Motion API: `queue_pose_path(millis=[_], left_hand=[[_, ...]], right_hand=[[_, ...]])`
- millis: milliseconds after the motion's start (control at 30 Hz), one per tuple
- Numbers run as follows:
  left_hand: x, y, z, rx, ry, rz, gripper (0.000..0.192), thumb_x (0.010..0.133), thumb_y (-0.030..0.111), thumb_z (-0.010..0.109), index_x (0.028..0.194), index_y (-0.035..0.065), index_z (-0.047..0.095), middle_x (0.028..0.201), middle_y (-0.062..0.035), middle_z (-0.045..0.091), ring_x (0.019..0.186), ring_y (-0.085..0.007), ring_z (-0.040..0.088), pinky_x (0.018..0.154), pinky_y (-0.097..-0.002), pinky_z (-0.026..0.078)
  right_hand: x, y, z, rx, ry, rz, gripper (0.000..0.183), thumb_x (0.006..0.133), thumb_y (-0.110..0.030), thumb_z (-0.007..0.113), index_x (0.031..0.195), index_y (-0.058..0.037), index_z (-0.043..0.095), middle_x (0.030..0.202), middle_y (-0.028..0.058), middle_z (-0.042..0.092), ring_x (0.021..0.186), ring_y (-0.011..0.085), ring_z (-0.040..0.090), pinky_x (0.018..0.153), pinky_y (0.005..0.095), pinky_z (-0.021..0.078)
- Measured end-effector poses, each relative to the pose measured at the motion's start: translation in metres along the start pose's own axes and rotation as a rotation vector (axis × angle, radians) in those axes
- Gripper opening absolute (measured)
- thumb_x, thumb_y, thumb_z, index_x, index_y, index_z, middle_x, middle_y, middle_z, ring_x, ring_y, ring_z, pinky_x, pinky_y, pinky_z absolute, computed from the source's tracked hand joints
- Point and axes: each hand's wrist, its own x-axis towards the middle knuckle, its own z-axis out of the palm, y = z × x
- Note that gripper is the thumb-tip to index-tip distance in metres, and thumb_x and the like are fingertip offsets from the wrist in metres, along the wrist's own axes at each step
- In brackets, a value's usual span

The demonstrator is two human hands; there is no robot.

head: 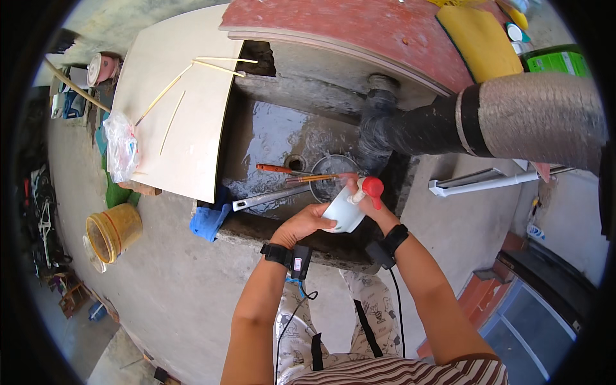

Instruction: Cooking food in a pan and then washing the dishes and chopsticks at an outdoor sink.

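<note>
My left hand (pixel 304 222) is shut on the near side of a white bowl (pixel 344 214), with the thumb on its outer wall. At the bowl's far right, my right hand (pixel 375 209) holds the rim; the tap (pixel 357 196) with its red handle (pixel 373 186) partly hides its fingers. Below lies a round metal pan (pixel 327 166) in the wet concrete sink (pixel 269 120), its long grey handle (pixel 272 198) pointing left. Chopsticks (pixel 308 178) and a utensil with an orange-brown handle (pixel 274 168) rest across the pan's left side.
A pale board (pixel 192 125) covers the sink's left end, bearing thin sticks (pixel 166 94) and a plastic bag (pixel 121 147). A blue cloth (pixel 207 224) hangs at the near-left corner. A wrapped pipe (pixel 433 125) crosses at right. A yellow bucket (pixel 115 231) lies left.
</note>
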Motion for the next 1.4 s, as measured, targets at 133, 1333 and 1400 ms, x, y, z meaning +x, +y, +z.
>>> queue_pose_path(millis=[133, 1333, 1400], left_hand=[[-0.003, -0.002, -0.011, -0.289, -0.072, 0.021, 0.052, 0.075, 0.015, 0.068, 0.122, 0.0000, 0.049, 0.111, -0.0049, 0.058, 0.100, -0.0142, 0.054, 0.092, -0.0292, 0.038], [0.018, -0.008, 0.008, -0.296, 0.439, -0.008, 0.057, 0.090, 0.033, 0.048, 0.137, 0.0121, 0.025, 0.134, -0.0142, 0.036, 0.119, -0.0287, 0.043, 0.095, -0.0425, 0.039], [-0.001, -0.024, 0.012, -0.617, 0.123, 0.020, 0.064, 0.089, 0.034, 0.051, 0.139, 0.0142, 0.016, 0.131, -0.0118, 0.039, 0.117, -0.0261, 0.045, 0.092, -0.0453, 0.043]], right_hand=[[-0.015, 0.023, 0.000, 0.653, 0.085, 0.172, 0.036, 0.089, -0.035, 0.050, 0.110, -0.0062, 0.053, 0.097, 0.0053, 0.058, 0.087, 0.0175, 0.058, 0.079, 0.0317, 0.0477], [-0.075, -0.043, 0.014, -1.044, -0.055, -0.386, 0.018, 0.072, -0.006, 0.054, 0.089, -0.0099, 0.057, 0.074, 0.0069, 0.060, 0.078, 0.0252, 0.059, 0.083, 0.0394, 0.0433], [-0.081, -0.048, 0.011, -1.160, -0.138, -0.526, 0.016, 0.073, -0.007, 0.053, 0.089, -0.0101, 0.058, 0.078, 0.0052, 0.059, 0.085, 0.0213, 0.057, 0.087, 0.0367, 0.0409]])
